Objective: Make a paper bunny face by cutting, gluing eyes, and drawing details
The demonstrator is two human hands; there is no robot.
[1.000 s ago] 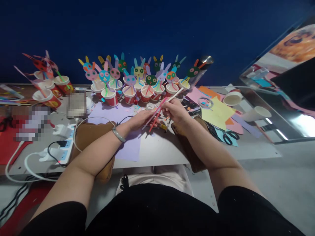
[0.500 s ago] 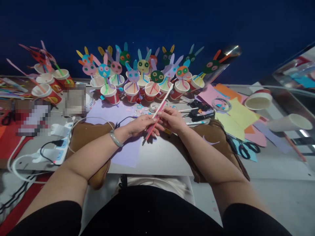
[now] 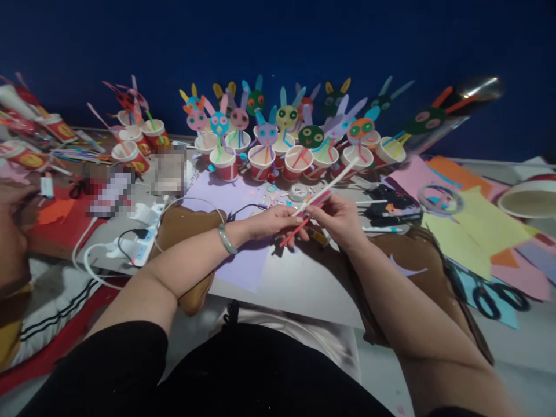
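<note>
My left hand (image 3: 273, 223), with a bangle on its wrist, and my right hand (image 3: 343, 220) meet over the table's middle. Between their fingers are a long thin white stick (image 3: 334, 185) and thin pink-red sticks (image 3: 290, 234), slanting up to the right. Both hands are closed on this bundle; the fingers hide its middle, and I cannot tell how many sticks there are. Just beyond stand several red-and-white paper cups (image 3: 297, 165) with paper rabbit heads (image 3: 311, 136) on bent coloured stems. A lilac paper sheet (image 3: 249, 260) lies under my left forearm.
At left are a white power strip (image 3: 145, 240) with cables, a bundle of coloured sticks (image 3: 82, 155) and another person's arm (image 3: 13, 231). Roll tape (image 3: 299, 192) lies near the cups. Coloured paper (image 3: 473, 226) and black-handled scissors (image 3: 495, 298) are at right. Brown mats (image 3: 399, 272) lie under my forearms.
The view has turned left, so everything sits further right, and another person's arm now shows at left. The sticks tilt lower to the right; both hands still hold them.
</note>
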